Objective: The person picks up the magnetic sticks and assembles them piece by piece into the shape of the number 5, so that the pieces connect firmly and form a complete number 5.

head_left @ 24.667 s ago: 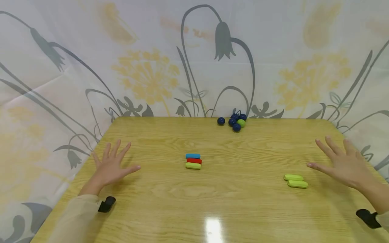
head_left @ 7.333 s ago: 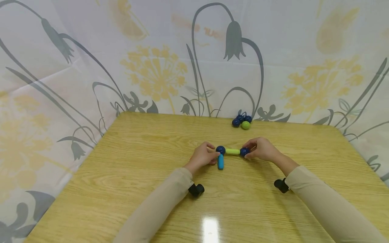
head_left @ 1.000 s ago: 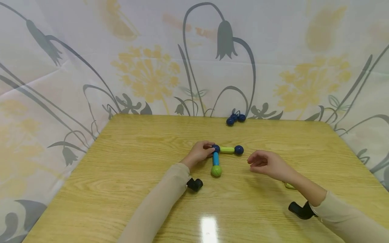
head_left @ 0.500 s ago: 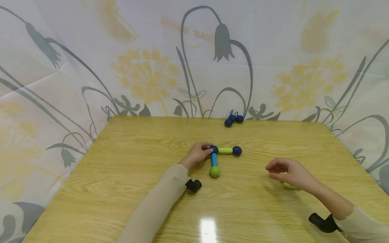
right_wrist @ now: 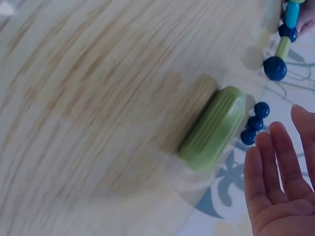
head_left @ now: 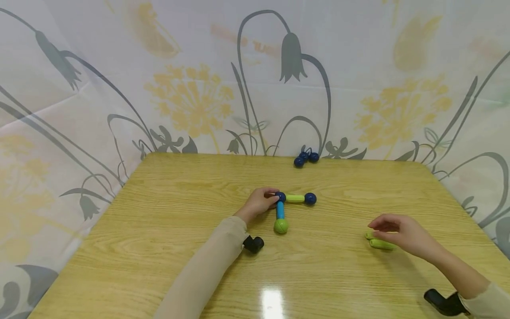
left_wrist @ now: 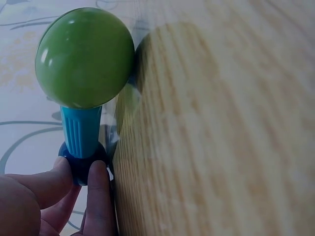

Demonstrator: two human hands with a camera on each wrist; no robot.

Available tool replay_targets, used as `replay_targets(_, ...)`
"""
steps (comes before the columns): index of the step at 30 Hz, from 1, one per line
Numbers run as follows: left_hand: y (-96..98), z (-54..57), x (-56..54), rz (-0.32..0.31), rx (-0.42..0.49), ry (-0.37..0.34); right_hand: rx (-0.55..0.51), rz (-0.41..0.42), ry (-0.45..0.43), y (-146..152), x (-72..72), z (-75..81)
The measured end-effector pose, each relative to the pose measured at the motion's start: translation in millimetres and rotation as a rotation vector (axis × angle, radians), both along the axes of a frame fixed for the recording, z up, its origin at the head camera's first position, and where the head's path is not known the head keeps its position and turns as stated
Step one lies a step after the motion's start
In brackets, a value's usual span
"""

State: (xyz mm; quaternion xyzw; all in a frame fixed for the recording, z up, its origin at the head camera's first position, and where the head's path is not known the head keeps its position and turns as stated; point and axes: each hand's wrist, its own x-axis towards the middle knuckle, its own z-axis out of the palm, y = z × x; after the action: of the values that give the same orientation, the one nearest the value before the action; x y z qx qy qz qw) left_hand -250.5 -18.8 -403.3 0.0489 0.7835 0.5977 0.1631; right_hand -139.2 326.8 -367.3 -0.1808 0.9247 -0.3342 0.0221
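Note:
My left hand (head_left: 258,203) pinches a dark blue ball (head_left: 280,197) between thumb and fingers. From that ball a yellow-green rod (head_left: 295,198) runs right to another dark blue ball (head_left: 310,198). A blue rod (head_left: 280,210) runs from it toward me and ends in a green ball (head_left: 281,226); the left wrist view shows this green ball (left_wrist: 84,58) large. Over two loose yellow-green rods (head_left: 381,244) at the right hovers my right hand (head_left: 410,235), partly covering the farther one. In the right wrist view its fingers (right_wrist: 285,162) are extended, apart from the yellow-green rod (right_wrist: 212,129).
Three dark blue balls (head_left: 306,158) sit together at the table's back edge. A printed cloth (head_left: 191,79) hangs behind and beside the wooden table (head_left: 167,248). Black wrist cameras (head_left: 253,244) stick out under both forearms.
My right hand has moved right and toward me, from beside the joined pieces to the loose yellow-green rods. The left hand keeps its hold on the dark blue ball in place.

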Motion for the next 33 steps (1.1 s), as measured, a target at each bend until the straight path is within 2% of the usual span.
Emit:
replay_targets(7,0.2,-1.3,-1.7,0.003,-0.017,-0.002,0.021,-0.018,-0.024,11,-2.3,-2.1)
replay_targets(11,0.1,-1.1,-1.6,0.004,-0.023,0.001,0.037,0.013,-0.023,15,-4.6,-5.5)
replay_targets(19,1.3,-1.5,-2.7,0.0,-0.025,0.012,0.043,0.115,-0.077,21,-11.3,-13.0)
replay_targets(25,1.1,-2.2,-3.6,0.004,-0.025,0.014,0.046,0.165,-0.053,24,-17.3,-15.9)
replay_targets(33,0.5,0.6,-0.9,0.0,-0.023,0.005,0.081,0.165,-0.018,22,-22.6,-16.9)
